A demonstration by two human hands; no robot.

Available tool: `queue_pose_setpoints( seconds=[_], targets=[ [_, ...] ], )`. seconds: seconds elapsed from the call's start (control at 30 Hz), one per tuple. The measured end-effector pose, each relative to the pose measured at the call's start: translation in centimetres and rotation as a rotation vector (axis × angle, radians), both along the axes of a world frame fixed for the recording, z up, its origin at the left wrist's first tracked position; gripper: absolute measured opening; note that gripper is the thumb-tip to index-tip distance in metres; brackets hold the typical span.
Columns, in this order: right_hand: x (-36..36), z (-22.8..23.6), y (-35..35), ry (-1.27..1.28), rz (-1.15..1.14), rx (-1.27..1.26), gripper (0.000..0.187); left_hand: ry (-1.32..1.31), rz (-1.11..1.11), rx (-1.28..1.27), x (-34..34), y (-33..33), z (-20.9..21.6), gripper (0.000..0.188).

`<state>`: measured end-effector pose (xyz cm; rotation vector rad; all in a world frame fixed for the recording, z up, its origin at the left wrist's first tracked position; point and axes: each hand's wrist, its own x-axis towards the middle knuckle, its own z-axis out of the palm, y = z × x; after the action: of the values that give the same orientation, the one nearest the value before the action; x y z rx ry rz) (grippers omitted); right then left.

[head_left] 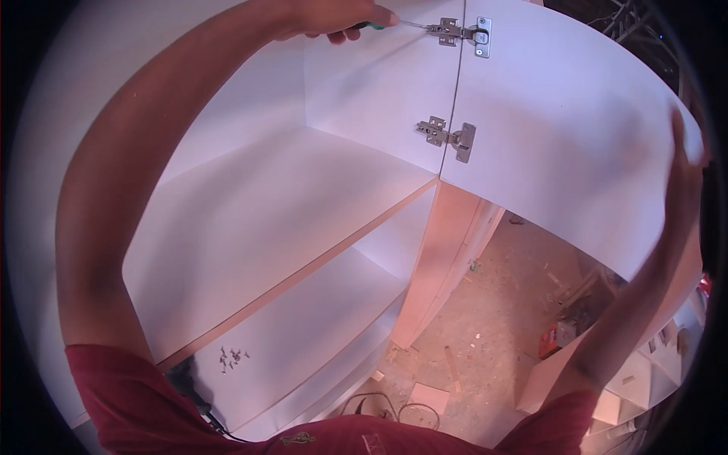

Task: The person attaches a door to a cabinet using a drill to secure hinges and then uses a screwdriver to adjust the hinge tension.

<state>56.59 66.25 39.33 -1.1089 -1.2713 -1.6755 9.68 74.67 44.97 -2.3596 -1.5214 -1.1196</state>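
Observation:
My left hand is closed around a green-handled screwdriver at the top. Its thin shaft points right, and the tip meets the upper metal hinge on the cabinet's inner side wall. A lower hinge also joins that wall to the swung-open white cabinet door. At the far right my right hand grips the door's outer edge, with part of the hand lying along the inner face. Some of its fingers are hidden behind the edge. Both forearms reach around the white cabinet.
Several small screws lie on the lower shelf. Beside them is a dark corded tool, partly hidden by my left sleeve. On the littered floor are a looped cord and a flat board piece. A red box stands below the door.

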Motion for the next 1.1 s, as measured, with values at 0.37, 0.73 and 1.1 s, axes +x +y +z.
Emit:
queue_pose_setpoints(
  seconds=[0.37,0.73,1.1],
  targets=[
    [10.0,-13.4,-3.5,0.917,0.528,-0.258,0.061,0.468,0.213,0.237,0.0,-0.6,0.2,0.033],
    [11.0,-13.1,-5.6,0.983,0.568,-0.39,0.075,0.316,0.111,0.251,-0.8,2.1,0.3,0.037],
    [12.3,-16.6,-7.0,1.065,0.759,-0.494,0.083,0.132,0.227,0.191,-0.8,-4.4,-1.8,0.045]
  ],
)
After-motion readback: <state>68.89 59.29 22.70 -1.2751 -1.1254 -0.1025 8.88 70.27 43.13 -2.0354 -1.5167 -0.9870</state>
